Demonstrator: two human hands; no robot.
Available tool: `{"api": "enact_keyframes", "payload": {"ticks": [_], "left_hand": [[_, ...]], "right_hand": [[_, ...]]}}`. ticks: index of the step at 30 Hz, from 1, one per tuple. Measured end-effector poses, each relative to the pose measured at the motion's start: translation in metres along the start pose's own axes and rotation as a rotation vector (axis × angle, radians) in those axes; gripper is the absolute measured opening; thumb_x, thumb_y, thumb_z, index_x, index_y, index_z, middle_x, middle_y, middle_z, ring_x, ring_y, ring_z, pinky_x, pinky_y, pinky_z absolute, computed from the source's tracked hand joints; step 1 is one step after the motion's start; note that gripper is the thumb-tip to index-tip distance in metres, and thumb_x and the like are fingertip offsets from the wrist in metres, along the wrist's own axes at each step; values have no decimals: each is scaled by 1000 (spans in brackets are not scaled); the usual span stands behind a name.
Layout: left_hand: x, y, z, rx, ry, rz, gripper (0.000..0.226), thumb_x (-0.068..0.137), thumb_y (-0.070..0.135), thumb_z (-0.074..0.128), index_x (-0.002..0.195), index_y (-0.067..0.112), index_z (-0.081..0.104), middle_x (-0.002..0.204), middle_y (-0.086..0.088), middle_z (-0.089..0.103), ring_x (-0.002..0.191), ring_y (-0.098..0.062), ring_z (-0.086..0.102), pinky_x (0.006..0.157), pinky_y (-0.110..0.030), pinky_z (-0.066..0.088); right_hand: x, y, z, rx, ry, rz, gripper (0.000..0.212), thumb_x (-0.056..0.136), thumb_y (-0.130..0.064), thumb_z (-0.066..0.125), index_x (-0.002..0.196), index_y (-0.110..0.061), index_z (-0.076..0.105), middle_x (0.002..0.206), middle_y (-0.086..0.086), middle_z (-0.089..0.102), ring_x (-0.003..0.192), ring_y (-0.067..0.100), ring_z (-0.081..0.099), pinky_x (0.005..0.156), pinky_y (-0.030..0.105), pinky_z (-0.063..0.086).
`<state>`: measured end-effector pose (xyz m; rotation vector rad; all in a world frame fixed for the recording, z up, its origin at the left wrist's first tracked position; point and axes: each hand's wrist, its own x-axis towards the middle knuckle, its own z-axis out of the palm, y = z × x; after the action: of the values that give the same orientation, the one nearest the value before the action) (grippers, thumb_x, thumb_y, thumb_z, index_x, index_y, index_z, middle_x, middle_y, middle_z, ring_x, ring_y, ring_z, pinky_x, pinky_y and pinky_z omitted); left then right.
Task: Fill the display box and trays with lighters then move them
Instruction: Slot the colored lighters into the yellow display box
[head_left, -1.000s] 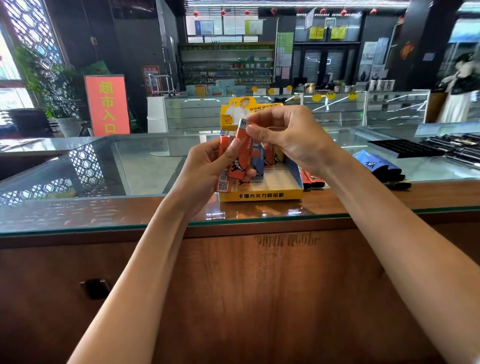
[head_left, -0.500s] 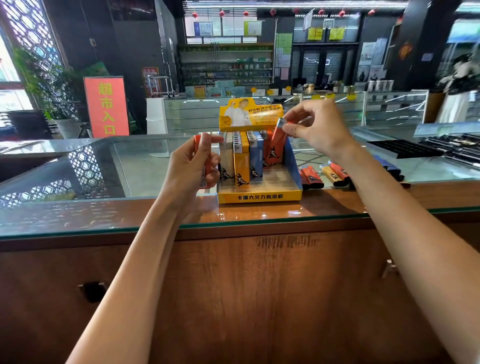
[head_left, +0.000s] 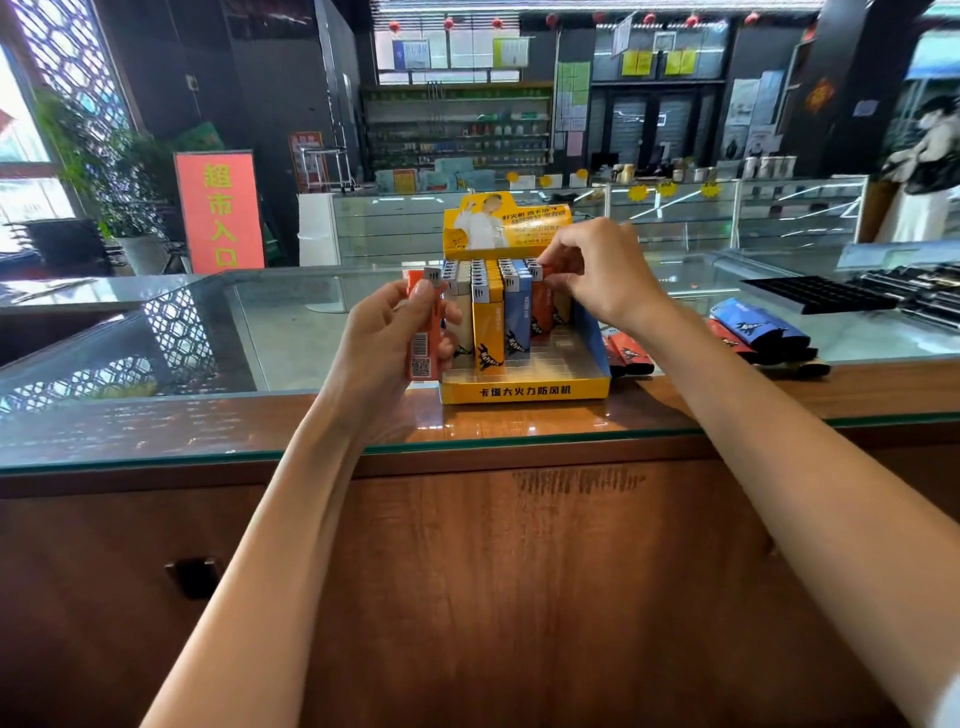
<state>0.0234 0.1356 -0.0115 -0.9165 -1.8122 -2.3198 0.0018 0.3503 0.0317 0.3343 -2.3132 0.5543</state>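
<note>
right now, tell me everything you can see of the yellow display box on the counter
The display box looks like yellow cardboard, with a blue inner side wall, black lettering on its low front lip and a tall printed header card at the back. It stands upright on the glass-topped counter. Cream, yellow, blue and orange lighters stand upright in its rear rows; the gridded front slots are bare. The right hand pinches an orange lighter at its right side.
</note>
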Motion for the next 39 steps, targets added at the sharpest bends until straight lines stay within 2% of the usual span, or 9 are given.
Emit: {"api": "enact_keyframes", "payload": {"ticks": [4,11,17,19,22,24,28,35,39], "left_hand": [[-4,0,0,-5,-11,63,23,91,25,48,101,8,61,79,-4,69,57,-13,61,54,-21,52],[-3,-2,0,29,-52,18,32,88,28,49,109,9,63,82,-2,69,64,-12,60,61,-21,53],[-1,-2,-1,-130,-180,-16,33,95,14,42,122,1,55,98,-6,69,79,-14,62,74,-25,54],[-2,-2,2,-127,-180,-6,32,94,15,44,120,3,57,99,-5,69,83,-14,63,76,-26,53],[-2,-4,15,164,-79,151,33,87,18,58,119,9,62,92,6,72,82,-11,65,74,-30,53],[-2,-4,26,358,13,305,40,81,14,71,120,14,62,87,16,72,79,-3,66,64,-23,53],[-3,-3,37,540,113,423,44,72,12,81,114,18,67,91,9,72,80,-2,66,64,-21,56],[-16,4,9,861,79,512,38,88,34,59,117,10,66,105,-1,69,90,-4,64,79,-20,55],[-32,2,-25,1177,-79,451,49,91,52,50,117,14,66,118,-1,65,105,-13,62,85,-39,53]], "right_hand": [[-3,0,1,24,-3,16,21,74,1,73,95,-2,69,91,12,69,80,18,62,82,31,50],[-6,1,2,48,28,22,19,73,-1,75,91,0,67,88,12,67,78,18,62,77,31,53],[-24,-11,-9,94,227,32,13,87,-5,61,98,-3,66,87,7,67,77,16,62,71,14,48],[-34,-25,-17,225,181,54,14,89,-16,61,92,-6,69,83,4,68,70,13,62,64,12,48],[-45,-49,-22,416,-15,69,30,86,-37,62,85,-8,71,76,6,70,66,20,65,63,30,52],[-47,-60,-24,436,-17,72,33,82,-42,64,81,-11,73,70,4,69,64,19,63,60,30,49],[-43,-61,-25,421,23,102,22,82,-29,70,86,-7,74,76,4,70,71,16,65,68,32,54],[-31,-26,-43,519,32,149,11,89,-12,61,96,-7,67,90,18,68,80,25,63,70,33,54],[-21,-1,-40,329,41,150,18,90,-9,58,105,0,63,95,17,66,83,23,62,76,36,54]]}}
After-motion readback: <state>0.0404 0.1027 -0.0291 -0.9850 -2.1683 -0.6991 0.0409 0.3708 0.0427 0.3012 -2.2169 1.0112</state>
